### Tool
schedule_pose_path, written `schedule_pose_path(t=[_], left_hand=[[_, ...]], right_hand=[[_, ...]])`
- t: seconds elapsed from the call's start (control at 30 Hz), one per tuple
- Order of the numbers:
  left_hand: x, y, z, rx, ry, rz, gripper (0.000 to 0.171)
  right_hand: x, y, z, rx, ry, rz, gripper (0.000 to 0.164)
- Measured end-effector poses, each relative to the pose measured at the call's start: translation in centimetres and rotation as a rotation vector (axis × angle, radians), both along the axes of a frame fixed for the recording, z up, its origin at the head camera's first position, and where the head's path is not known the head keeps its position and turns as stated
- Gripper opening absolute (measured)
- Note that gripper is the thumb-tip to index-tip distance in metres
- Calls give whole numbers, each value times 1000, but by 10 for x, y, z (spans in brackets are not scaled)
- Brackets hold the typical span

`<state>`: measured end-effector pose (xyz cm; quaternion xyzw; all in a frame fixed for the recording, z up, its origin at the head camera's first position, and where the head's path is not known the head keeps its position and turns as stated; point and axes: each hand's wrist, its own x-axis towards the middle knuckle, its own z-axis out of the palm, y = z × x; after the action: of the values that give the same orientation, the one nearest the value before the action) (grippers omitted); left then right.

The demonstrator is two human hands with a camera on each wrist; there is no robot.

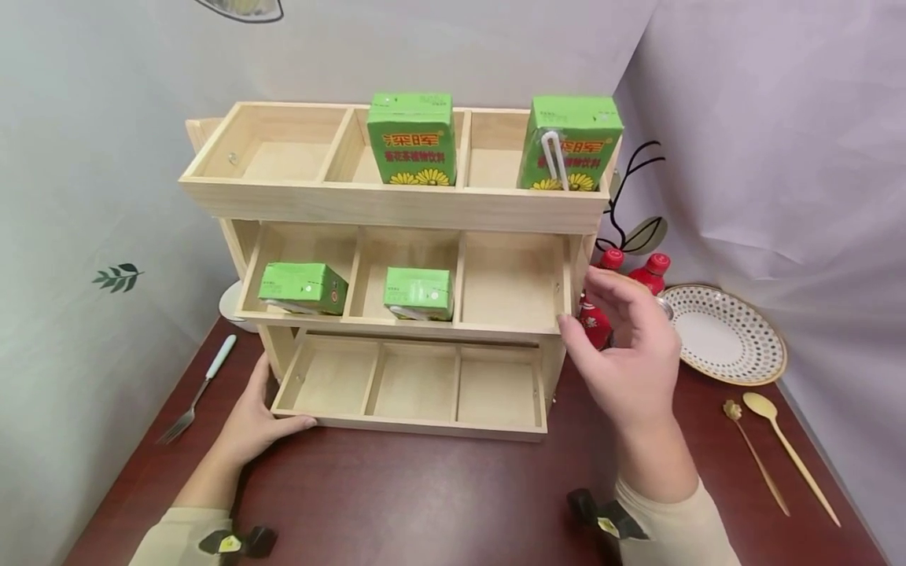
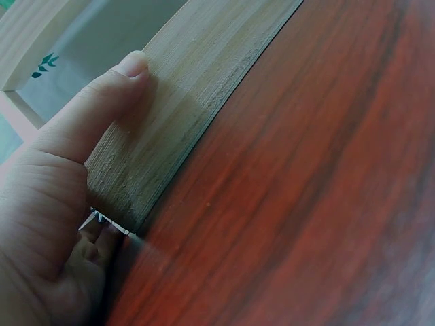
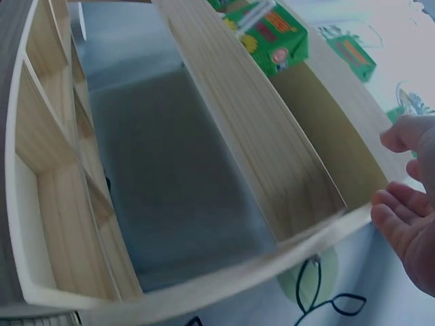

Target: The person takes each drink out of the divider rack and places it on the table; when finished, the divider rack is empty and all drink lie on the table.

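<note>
A three-tier wooden display shelf (image 1: 396,206) stands on the table, each tier divided into three compartments. Green drink cartons stand in the top tier's middle (image 1: 413,140) and right (image 1: 576,141) compartments; the right one has a white straw on its front. Two more cartons sit in the middle tier's left (image 1: 303,284) and centre (image 1: 419,291) compartments. My left hand (image 1: 251,420) grips the lower left corner of the shelf, thumb along the bottom tier's front board (image 2: 183,102). Beside the middle tier's right end is my right hand (image 1: 630,346), holding nothing, fingers loosely bent; whether its thumb touches the wood I cannot tell.
Red-capped bottles (image 1: 653,271) stand behind my right hand, near a dotted plate (image 1: 722,334). Two gold-coloured utensils, one a spoon (image 1: 789,444), lie at the right. A fork (image 1: 201,393) lies at the left, near a partly hidden white dish (image 1: 230,303).
</note>
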<state>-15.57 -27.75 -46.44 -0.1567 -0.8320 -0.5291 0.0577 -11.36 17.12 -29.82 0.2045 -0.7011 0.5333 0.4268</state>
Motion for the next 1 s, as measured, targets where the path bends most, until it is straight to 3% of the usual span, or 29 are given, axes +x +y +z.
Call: schedule_pose_path(t=[0.37, 1.0], left_hand=[[2, 1, 2, -25, 6, 17, 129], [-1, -3, -4, 29, 33, -21, 126]], right_hand=[[-2, -15, 0, 80, -11, 23, 44], [-10, -39, -9, 143, -17, 23, 42]])
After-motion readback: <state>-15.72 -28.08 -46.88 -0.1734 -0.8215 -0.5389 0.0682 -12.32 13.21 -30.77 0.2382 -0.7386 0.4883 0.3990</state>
